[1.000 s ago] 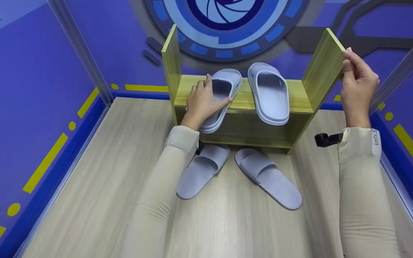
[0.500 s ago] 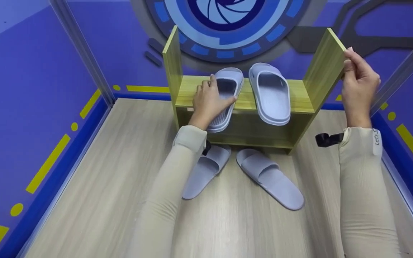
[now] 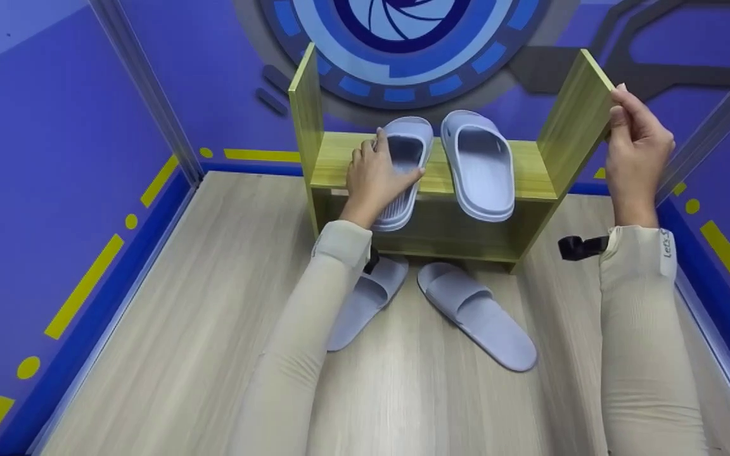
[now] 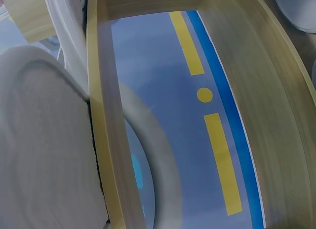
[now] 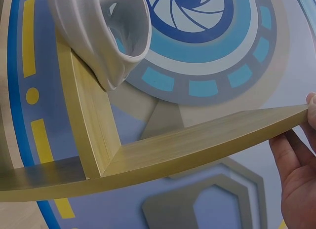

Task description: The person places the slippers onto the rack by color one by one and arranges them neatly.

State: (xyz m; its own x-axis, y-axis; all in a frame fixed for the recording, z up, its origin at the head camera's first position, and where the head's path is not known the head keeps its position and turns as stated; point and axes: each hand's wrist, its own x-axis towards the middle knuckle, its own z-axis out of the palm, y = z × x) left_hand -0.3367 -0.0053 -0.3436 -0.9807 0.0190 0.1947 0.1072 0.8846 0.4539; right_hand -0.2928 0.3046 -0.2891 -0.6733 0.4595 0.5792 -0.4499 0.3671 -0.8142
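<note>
On the upper board of a small wooden shoe rack point(image 3: 327, 168), my left hand point(image 3: 371, 180) grips a pale grey clog-style slipper point(image 3: 406, 206) across its sides, thumb on the right edge. Its mate, a second clog point(image 3: 482, 168), sits just to the right with its heel toward me. In the left wrist view the held clog's sole point(image 4: 44, 140) fills the left side, over the shelf edge point(image 4: 106, 140). My right hand point(image 3: 637, 149) pinches the top front corner of the rack's right side panel point(image 3: 577, 120). That hand also shows at the panel's end point(image 5: 298, 170) in the right wrist view.
Two grey slide sandals lie on the wood-look floor point(image 3: 213, 304) before the rack: the left slide point(image 3: 362, 307), partly behind my left forearm, and the right slide point(image 3: 479, 316), angled outward. Blue walls point(image 3: 42, 190) close in the sides and back. The rack has a lower shelf point(image 3: 441, 247).
My left hand has shifted the held clog rightward and slightly back on the upper board, closer to its mate. My right hand keeps its pinch on the side panel.
</note>
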